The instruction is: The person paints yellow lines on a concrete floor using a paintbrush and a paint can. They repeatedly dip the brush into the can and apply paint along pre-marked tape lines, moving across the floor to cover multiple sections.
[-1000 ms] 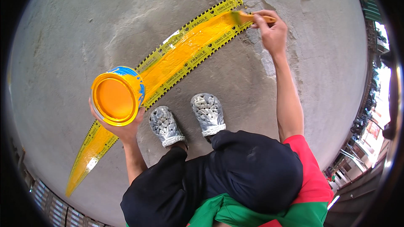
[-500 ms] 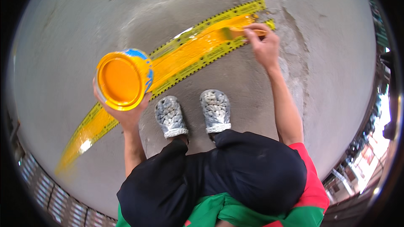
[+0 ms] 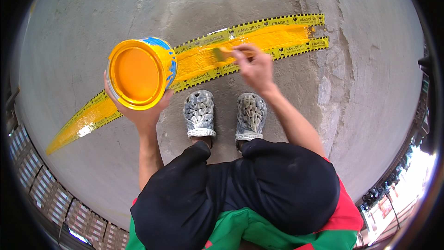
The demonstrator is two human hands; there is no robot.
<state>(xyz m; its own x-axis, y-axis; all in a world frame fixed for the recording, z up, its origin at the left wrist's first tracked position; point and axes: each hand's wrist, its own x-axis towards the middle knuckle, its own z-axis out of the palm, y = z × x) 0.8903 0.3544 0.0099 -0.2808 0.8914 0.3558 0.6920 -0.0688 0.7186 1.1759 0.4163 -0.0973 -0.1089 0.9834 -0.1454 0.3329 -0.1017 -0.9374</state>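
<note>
My left hand (image 3: 147, 112) grips a paint can (image 3: 170, 62) from below and the side. The can is blue and yellow, tilted toward me, with orange-yellow paint (image 3: 136, 75) inside. In my right hand (image 3: 256, 70) is a paintbrush (image 3: 223, 54), its bristles pointing left on the wet yellow stripe (image 3: 286, 38). Two strips of yellow tape with black-dashed edges border the stripe, the far tape (image 3: 259, 27) and the near tape (image 3: 293, 50). The can hides part of the stripe's middle.
My feet, in grey-and-white clogs (image 3: 200, 113), stand on the concrete floor (image 3: 222, 0) just nearer than the stripe. A rough crack (image 3: 340, 65) runs along the floor at right. Stacked brick-like blocks (image 3: 46, 187) line the lower left rim.
My right hand has drawn the brush leftward along the stripe, toward the can. My left hand still holds the can. The whole view has shifted and turned slightly.
</note>
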